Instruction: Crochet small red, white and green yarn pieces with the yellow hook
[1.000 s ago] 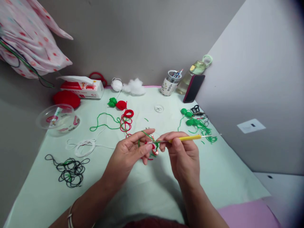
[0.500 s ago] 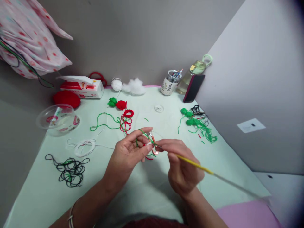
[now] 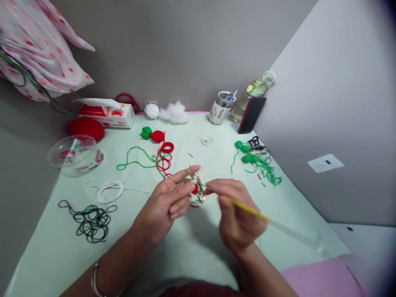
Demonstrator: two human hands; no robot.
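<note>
My left hand (image 3: 171,196) pinches a small red and white crochet piece (image 3: 194,188) between thumb and fingers, with green yarn running over the raised index finger. My right hand (image 3: 239,212) is closed around a long yellow-handled crochet hook (image 3: 250,209), whose tip is at the piece; its far end is blurred. On the table just behind the piece lies a small pair of orange-handled snips (image 3: 201,197), partly hidden by it. Short red and green yarn scraps are beside the snips.
Black yarn (image 3: 93,222), a white yarn coil (image 3: 110,192) and a clear bowl (image 3: 76,159) are on the left. Behind are a tissue box (image 3: 119,116), stuffing (image 3: 175,113), a pen jar (image 3: 221,108) and a phone (image 3: 252,115). Green yarn pieces (image 3: 262,165) lie right.
My left hand has turned the piece so its red part faces up, and its lower fingers have curled in. The hook in my right hand has shifted slightly.
</note>
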